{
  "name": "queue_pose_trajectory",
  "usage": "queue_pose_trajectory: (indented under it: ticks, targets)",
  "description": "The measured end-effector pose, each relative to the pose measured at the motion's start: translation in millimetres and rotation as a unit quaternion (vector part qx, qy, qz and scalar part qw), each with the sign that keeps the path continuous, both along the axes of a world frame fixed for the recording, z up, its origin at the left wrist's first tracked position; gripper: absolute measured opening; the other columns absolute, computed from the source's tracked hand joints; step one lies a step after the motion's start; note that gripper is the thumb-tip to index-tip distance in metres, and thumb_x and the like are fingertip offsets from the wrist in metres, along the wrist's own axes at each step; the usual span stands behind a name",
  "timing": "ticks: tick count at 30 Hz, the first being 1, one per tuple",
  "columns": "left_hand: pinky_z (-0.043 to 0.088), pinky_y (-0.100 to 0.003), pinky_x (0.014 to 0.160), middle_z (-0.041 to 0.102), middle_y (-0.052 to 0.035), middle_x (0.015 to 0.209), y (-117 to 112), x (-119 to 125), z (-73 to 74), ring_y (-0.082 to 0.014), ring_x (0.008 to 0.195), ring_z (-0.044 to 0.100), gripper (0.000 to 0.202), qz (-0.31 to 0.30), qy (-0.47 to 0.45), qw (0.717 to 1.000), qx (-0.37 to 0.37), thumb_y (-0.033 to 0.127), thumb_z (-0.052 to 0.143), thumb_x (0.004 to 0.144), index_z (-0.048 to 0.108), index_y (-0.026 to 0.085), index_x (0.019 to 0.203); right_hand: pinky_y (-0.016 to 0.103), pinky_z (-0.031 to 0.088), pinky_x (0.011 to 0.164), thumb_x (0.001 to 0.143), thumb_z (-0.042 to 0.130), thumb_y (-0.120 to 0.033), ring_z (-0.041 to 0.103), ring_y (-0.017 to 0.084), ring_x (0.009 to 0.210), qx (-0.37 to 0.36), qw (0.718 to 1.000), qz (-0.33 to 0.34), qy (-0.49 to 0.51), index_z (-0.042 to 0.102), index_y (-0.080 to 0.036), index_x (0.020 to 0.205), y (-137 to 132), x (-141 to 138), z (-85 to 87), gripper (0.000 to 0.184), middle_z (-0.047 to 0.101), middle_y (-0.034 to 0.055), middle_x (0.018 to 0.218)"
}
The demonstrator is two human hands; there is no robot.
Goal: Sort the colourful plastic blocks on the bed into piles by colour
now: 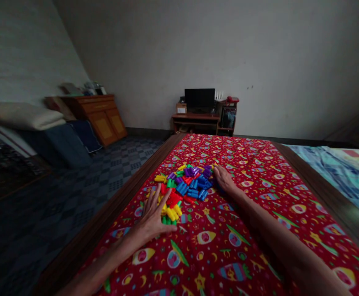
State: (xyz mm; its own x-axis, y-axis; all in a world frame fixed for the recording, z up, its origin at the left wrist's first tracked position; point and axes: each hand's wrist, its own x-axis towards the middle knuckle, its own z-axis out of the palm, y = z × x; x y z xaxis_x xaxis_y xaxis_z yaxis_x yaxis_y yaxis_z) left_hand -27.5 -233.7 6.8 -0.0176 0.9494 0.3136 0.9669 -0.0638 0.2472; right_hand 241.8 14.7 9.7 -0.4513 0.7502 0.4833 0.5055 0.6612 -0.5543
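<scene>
A loose heap of plastic toy building blocks (182, 189) in blue, red, yellow, green and purple lies on a red patterned cloth (210, 255). My left hand (152, 211) is open over the near left side of the heap, its fingers spread and touching yellow and red blocks. Green blocks (167, 220) show beside its thumb. At the heap's right edge is my right hand (224, 178), with its fingers curled together. A bit of yellow shows at its fingertips and some blue beneath it; what it holds, if anything, is mostly hidden.
The cloth covers a surface with dark wooden edges (127, 181). Beyond it stands a desk (194, 116) with a monitor (199, 98). A wooden cabinet (104, 121) is at the left. To the right lies a light blue patterned sheet (330, 168).
</scene>
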Motion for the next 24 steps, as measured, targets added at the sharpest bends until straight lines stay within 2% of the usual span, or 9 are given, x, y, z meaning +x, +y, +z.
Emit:
queue_pose_trajectory:
  ticks: [3, 6, 10, 13, 16, 19, 22, 24]
  targets:
    - [0.025, -0.063, 0.111, 0.014, -0.0129, 0.162, 31, 16, 6.0, -0.0457, 0.145, 0.011, 0.109, 0.003, -0.035, 0.999, 0.021, 0.05, 0.082, 0.061, 0.026, 0.03, 0.152, 0.046, 0.038, 0.106, 0.098, 0.03, -0.048, 0.054, 0.026, 0.119, -0.04, 0.998, 0.02, 0.041, 0.059, -0.02, 0.127, -22, -50, 8.3, 0.05, 0.064, 0.0133, 0.119]
    - [0.027, -0.058, 0.113, 0.029, -0.0148, 0.155, 63, 24, 16.8, -0.0419, 0.141, 0.024, 0.093, -0.038, -0.052, 0.996, 0.064, 0.041, 0.079, 0.066, 0.037, 0.024, 0.147, 0.045, 0.037, 0.108, 0.096, 0.032, -0.054, 0.052, 0.027, 0.126, -0.106, 0.99, 0.035, 0.09, 0.053, -0.017, 0.135, -42, -74, 16.2, 0.058, 0.06, 0.0145, 0.131]
    - [0.034, -0.053, 0.111, 0.045, -0.0142, 0.145, 99, 36, 22.8, -0.0335, 0.133, 0.04, 0.077, -0.104, -0.085, 0.981, 0.139, 0.025, 0.067, 0.074, 0.039, 0.022, 0.146, 0.046, 0.036, 0.11, 0.092, 0.035, -0.065, 0.05, 0.028, 0.13, -0.196, 0.968, 0.05, 0.148, 0.054, -0.022, 0.136, -60, -69, 30.1, 0.065, 0.059, 0.01, 0.136]
    - [0.037, -0.052, 0.11, 0.05, -0.011, 0.141, 125, 47, 29.5, -0.0295, 0.132, 0.044, 0.076, -0.125, -0.132, 0.968, 0.17, 0.021, 0.062, 0.077, 0.034, 0.027, 0.147, 0.044, 0.034, 0.112, 0.089, 0.034, -0.07, 0.047, 0.026, 0.133, -0.202, 0.958, 0.086, 0.184, 0.054, -0.024, 0.137, -66, -51, 43.3, 0.069, 0.057, 0.0072, 0.138]
    - [0.035, -0.049, 0.113, 0.051, -0.0099, 0.142, 147, 44, 42.5, -0.0271, 0.135, 0.042, 0.071, -0.119, -0.158, 0.965, 0.174, 0.027, 0.059, 0.082, 0.032, 0.027, 0.148, 0.043, 0.034, 0.112, 0.09, 0.032, -0.071, 0.045, 0.026, 0.135, -0.174, 0.958, 0.105, 0.202, 0.055, -0.024, 0.137, -55, -29, 54.2, 0.07, 0.055, 0.0076, 0.14]
    - [0.033, -0.046, 0.114, 0.048, -0.0114, 0.145, 156, 17, 52.7, -0.0264, 0.137, 0.041, 0.067, -0.091, -0.148, 0.971, 0.165, 0.04, 0.058, 0.084, 0.036, 0.021, 0.145, 0.046, 0.038, 0.109, 0.088, 0.034, -0.072, 0.05, 0.029, 0.13, -0.148, 0.97, 0.069, 0.182, 0.06, -0.022, 0.131, -24, -11, 58.0, 0.071, 0.059, 0.0098, 0.135]
    - [0.031, -0.048, 0.115, 0.048, -0.0137, 0.146, 156, -17, 50.7, -0.0278, 0.137, 0.042, 0.06, 0.011, -0.129, 0.982, 0.139, 0.047, 0.05, 0.088, 0.043, 0.018, 0.14, 0.045, 0.04, 0.107, 0.088, 0.032, -0.071, 0.054, 0.029, 0.125, -0.141, 0.979, 0.019, 0.147, 0.065, -0.021, 0.122, 12, -11, 53.7, 0.068, 0.065, 0.0109, 0.127]
    - [0.029, -0.052, 0.114, 0.049, -0.0162, 0.145, 157, -29, 44.2, -0.0298, 0.138, 0.04, 0.056, 0.088, -0.142, 0.982, 0.088, 0.048, 0.041, 0.092, 0.045, 0.017, 0.139, 0.045, 0.04, 0.105, 0.09, 0.03, -0.068, 0.058, 0.028, 0.119, -0.15, 0.982, 0.002, 0.118, 0.069, -0.02, 0.111, 29, -24, 48.8, 0.065, 0.069, 0.011, 0.117]
